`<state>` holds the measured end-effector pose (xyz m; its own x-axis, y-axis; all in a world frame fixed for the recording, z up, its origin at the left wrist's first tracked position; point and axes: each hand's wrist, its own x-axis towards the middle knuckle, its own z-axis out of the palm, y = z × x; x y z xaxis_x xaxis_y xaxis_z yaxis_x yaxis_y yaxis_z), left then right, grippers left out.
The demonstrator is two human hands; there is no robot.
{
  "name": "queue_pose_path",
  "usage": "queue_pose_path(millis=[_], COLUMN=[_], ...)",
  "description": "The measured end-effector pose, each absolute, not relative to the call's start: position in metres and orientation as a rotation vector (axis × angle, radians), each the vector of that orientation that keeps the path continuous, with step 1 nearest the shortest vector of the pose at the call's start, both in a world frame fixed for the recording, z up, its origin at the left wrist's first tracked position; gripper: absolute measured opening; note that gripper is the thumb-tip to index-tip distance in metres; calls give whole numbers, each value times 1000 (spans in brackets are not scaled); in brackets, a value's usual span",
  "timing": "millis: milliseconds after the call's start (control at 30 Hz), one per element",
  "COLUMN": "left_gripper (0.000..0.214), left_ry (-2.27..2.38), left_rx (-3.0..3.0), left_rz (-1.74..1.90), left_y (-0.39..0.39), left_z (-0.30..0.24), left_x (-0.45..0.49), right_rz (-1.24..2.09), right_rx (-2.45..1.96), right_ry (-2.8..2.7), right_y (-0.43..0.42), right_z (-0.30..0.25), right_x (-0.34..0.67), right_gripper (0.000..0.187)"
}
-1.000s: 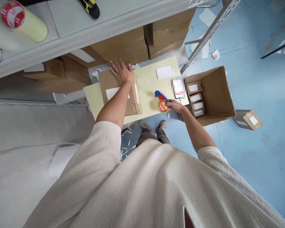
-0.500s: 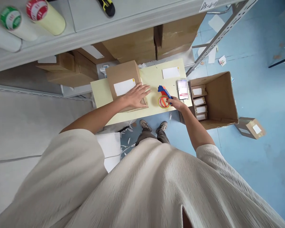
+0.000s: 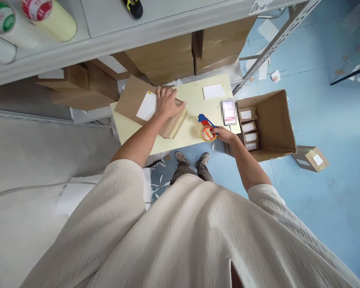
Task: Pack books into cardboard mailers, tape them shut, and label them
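My left hand (image 3: 167, 103) rests, fingers spread, on the tilted brown cardboard box (image 3: 132, 102); at its 4 o'clock my right hand (image 3: 223, 134) clamps the blue-and-red tape dispenser (image 3: 206, 129).

We stood in a packing storeroom: metal shelving (image 3: 276, 32) at top, stacked cartons (image 3: 168, 58), tape rolls (image 3: 49, 18) upper left.

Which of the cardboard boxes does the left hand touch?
The box with the white label on the yellow table: the left hand rests on it, and it is tilted. The other boxes sit on the floor or under the shelf, untouched.
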<state>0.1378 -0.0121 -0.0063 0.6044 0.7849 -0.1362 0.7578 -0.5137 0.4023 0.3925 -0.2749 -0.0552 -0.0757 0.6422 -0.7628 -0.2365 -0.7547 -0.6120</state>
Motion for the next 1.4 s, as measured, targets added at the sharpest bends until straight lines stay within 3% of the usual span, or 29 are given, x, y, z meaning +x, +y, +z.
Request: queue_pose_path(millis=[233,600,933,1033,1200,1400], left_gripper=[84,79,74,74,80,78], left_ry=[1219,1206,1168,1175,1211,1515], left_rx=[2347,2387,2393,2376,2331,2170], left_rz=[159,132,56,44,87,178], left_y=[-12,-7,-15,-16,-20,-23], left_z=[-15,-28,-12,-12,-13,-6], left_x=[139,140,136,136,140,128], right_rz=[1977,2033,2047,2000,1986,1770], right_rx=[-1504,-1687,-1885,-1839,-1986,-1939], right_ry=[-556,-847,-1898,-1857,-1600,-1045], right_y=[-273,-271,-173,-178,-200,-240], right_z=[-48,-41,-30,-38,-47,8], right_x=[381,385,309,309,351,382], right_gripper=[40,48,56,58,45,65])
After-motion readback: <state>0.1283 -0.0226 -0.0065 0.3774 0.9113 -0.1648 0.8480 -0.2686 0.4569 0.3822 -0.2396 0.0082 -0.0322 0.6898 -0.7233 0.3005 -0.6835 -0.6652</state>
